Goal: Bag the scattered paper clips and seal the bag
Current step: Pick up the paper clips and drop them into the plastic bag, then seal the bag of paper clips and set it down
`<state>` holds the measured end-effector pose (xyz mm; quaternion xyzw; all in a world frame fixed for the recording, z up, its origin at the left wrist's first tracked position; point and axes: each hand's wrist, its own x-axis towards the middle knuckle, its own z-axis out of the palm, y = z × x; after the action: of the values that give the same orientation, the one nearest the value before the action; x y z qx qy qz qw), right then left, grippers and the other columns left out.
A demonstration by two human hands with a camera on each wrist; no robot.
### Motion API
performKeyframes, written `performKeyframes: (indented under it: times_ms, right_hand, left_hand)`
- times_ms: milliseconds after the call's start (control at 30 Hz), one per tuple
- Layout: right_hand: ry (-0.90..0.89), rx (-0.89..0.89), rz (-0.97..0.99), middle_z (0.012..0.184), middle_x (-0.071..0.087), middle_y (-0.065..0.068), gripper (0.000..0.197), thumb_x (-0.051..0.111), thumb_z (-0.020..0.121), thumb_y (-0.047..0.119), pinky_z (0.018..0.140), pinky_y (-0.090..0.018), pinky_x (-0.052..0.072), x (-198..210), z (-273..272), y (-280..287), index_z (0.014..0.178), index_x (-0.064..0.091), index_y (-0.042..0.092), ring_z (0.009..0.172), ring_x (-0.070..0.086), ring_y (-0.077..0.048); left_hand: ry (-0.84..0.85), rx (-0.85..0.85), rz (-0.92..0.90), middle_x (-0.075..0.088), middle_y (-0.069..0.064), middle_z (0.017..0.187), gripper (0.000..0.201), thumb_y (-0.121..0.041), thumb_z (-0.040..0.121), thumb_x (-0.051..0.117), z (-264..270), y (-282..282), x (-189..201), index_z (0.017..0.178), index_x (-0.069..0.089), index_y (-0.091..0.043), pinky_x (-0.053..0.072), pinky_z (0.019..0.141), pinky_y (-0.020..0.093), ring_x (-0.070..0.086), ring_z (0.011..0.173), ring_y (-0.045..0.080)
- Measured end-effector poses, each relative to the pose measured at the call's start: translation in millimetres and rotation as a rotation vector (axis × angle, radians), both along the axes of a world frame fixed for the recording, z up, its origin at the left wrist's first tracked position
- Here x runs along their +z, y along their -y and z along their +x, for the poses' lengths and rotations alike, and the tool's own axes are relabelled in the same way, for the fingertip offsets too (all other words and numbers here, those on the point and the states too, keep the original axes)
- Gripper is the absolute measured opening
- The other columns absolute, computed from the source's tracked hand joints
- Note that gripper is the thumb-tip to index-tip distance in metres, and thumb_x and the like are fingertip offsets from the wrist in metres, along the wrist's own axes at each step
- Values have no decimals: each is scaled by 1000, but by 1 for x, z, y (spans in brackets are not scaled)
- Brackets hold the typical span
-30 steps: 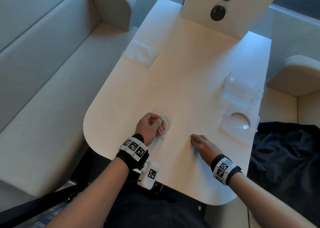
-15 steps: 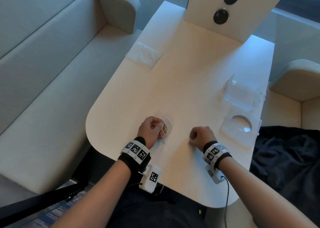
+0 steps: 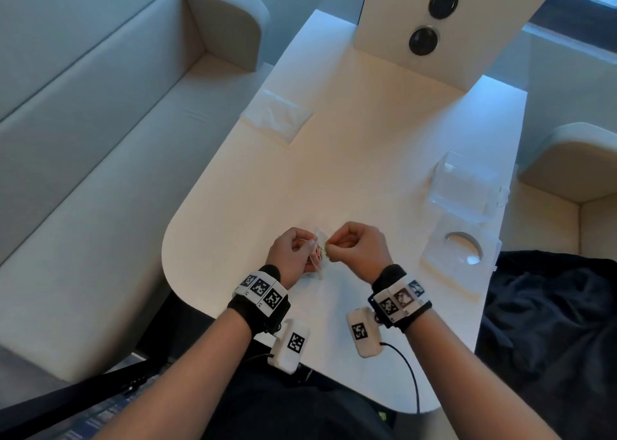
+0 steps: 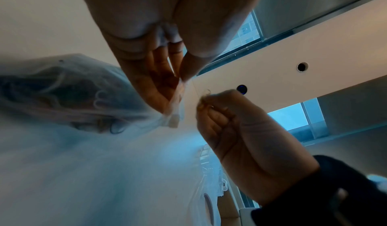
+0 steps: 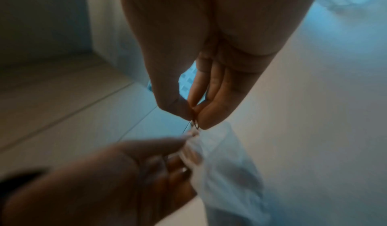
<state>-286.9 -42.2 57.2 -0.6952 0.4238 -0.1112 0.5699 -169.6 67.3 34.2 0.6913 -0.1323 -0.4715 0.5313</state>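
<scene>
My left hand (image 3: 293, 256) pinches the top edge of a small clear zip bag (image 3: 319, 253) near the table's front edge. Coloured paper clips show through the plastic in the left wrist view, where the bag (image 4: 69, 87) hangs below my left thumb and fingers (image 4: 167, 84). My right hand (image 3: 354, 249) is curled just right of the bag's mouth and pinches a small paper clip (image 5: 195, 124) between thumb and forefinger. The same clip (image 4: 206, 95) sticks out of my right fist in the left wrist view. No loose clips show on the table.
The white table (image 3: 350, 159) holds a folded clear bag (image 3: 275, 116) at the far left, a clear plastic box (image 3: 467, 182) and its lid with a round hole (image 3: 462, 249) at the right. Light sofas flank the table; dark cloth (image 3: 551, 323) lies on the right one.
My right hand picked a clip off the table, closed, and moved left up to the bag's mouth. My left hand lifted the bag slightly while still holding it.
</scene>
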Motion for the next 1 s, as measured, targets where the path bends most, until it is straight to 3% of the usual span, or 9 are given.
performKeyframes:
  times_ms: [167,300,433,533,567,633,733,833,1000]
  right_hand:
    - [-8,60,-245,83,74,5,6,76,78,13,69,-15,55,-3,1,-5,83,78,15,76,69,-3]
    - [-36,52,-205,100,71,6,35,73,71,3,71,-16,57,-12,-19,-2,103,74,17,89,67,-6]
    - [-38,-1,-156,88,75,8,18,77,81,23,68,-14,54,-23,-22,-12,97,77,15,77,69,-1]
    - [21,-143,-162,78,75,9,5,75,83,22,67,-20,56,-26,-16,-9,87,78,20,69,70,-4]
    - [39,-164,-150,75,75,8,3,76,83,21,68,-23,57,-26,-15,-7,85,78,20,68,71,-6]
    - [68,-186,-145,71,75,6,5,79,80,22,67,-23,57,-25,-14,-4,81,79,17,66,71,-11]
    - [103,-204,-150,66,74,4,10,83,75,21,63,-15,53,-19,-12,1,76,78,12,63,70,-11]
    - [141,-206,-140,67,74,2,10,80,78,21,66,-20,56,-16,-12,7,77,78,12,65,71,-14]
    - [188,-129,-142,73,75,1,10,72,86,19,68,-28,58,-15,-11,12,85,77,10,69,72,-16]
  left_hand:
    - [-80,64,-38,66,14,82,7,-5,98,53,0,6,7,101,57,-1,61,60,29,70,61,18]
    - [-170,200,-44,67,21,94,9,-4,95,58,5,10,6,102,57,0,60,57,26,71,72,25]
    - [-296,283,-114,67,25,88,8,1,92,59,6,13,12,98,54,-1,60,59,26,73,70,25]
    - [-332,315,-107,64,25,88,12,3,90,61,7,14,16,97,53,-2,60,61,25,69,72,25]
    - [-225,286,-65,63,22,91,15,0,88,64,8,14,15,97,53,-5,59,62,25,68,73,23]
    - [238,139,50,57,6,96,24,-10,86,68,14,13,14,102,52,-17,51,68,20,61,79,16]
    - [796,-193,-69,48,-7,110,28,-22,85,66,19,18,21,111,58,-30,39,88,23,50,101,11]
    - [988,-461,-120,55,-13,113,20,-38,91,58,25,32,24,109,67,-39,26,92,29,47,110,7]
    - [1080,-568,-147,61,-14,106,20,-52,86,61,42,53,21,92,72,-36,28,91,34,47,108,10]
